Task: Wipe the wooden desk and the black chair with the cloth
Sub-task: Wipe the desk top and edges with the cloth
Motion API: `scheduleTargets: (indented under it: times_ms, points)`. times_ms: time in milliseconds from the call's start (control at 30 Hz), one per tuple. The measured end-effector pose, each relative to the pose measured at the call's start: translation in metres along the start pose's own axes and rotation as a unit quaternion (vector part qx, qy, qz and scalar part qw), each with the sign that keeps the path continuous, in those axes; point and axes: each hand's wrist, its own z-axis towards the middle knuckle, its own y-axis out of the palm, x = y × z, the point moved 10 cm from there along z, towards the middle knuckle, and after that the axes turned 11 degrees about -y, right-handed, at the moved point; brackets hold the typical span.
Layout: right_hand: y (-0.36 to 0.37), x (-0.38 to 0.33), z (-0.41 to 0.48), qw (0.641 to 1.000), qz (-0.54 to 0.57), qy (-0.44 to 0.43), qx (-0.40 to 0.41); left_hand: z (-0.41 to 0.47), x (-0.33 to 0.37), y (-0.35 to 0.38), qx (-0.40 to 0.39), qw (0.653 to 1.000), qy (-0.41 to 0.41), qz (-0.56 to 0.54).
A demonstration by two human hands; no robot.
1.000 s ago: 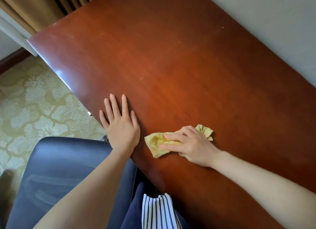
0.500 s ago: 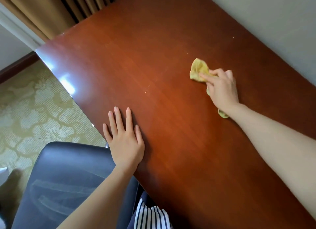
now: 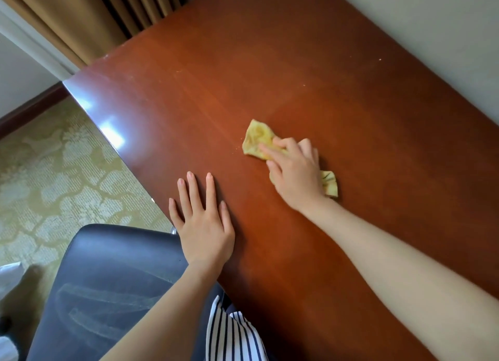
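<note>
Glossy wooden desk (image 3: 297,63) (reddish), yellow cloth (image 3: 256,139), left hand (image 3: 205,234) flat

My left forearm (image 3: 162,314) and right forearm (image 3: 405,266) are bare. My left hand (image 3: 205,234) and right hand (image 3: 295,177) have short, rounded nails. I wear a white garment (image 3: 235,336) with narrow dark-blue stripes, creased into folds.

I count one wooden desk (image 3: 270,77), one yellow cloth (image 3: 256,139), one black chair (image 3: 108,293), two hands: left hand (image 3: 205,225), right hand (image 3: 297,171).
</note>
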Motion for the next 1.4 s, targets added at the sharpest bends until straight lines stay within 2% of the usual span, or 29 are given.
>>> scheduleTargets:
  times_ms: [267,400,467,633,800,933,1100,1200,1400]
  points:
    - [0.000,-0.066,-0.098,0.979,0.072,-0.184,-0.055,-0.001,0.000,-0.003,-0.002,1.000,-0.003,-0.011]
    - [-0.009,-0.062,-0.142,0.952,0.079,-0.280,-0.093,-0.002,0.001,-0.004,-0.006,1.000,-0.001,-0.014]
    - [-0.015,-0.046,-0.147,0.949,0.071,-0.292,-0.101,-0.002,0.002,-0.004,-0.007,1.000,-0.002,-0.017]
    - [-0.037,0.017,-0.123,0.975,0.037,-0.214,-0.053,-0.004,0.002,-0.004,-0.007,1.000,-0.004,-0.019]
    - [-0.056,0.092,-0.071,0.999,-0.007,-0.037,0.018,-0.004,0.002,-0.003,-0.001,1.000,-0.007,-0.015]
    - [-0.059,0.129,-0.025,0.992,-0.035,0.101,0.065,-0.003,0.002,-0.002,0.006,1.000,-0.007,-0.007]
    - [-0.038,0.140,0.031,0.961,-0.050,0.258,0.085,-0.002,0.001,0.000,0.008,1.000,-0.003,0.004]
    - [-0.018,0.115,0.062,0.966,-0.045,0.248,0.055,-0.001,0.000,-0.001,0.011,1.000,-0.001,0.005]
    - [0.015,0.002,0.066,1.000,-0.009,0.021,-0.013,0.000,0.000,-0.001,0.008,1.000,0.003,0.002]
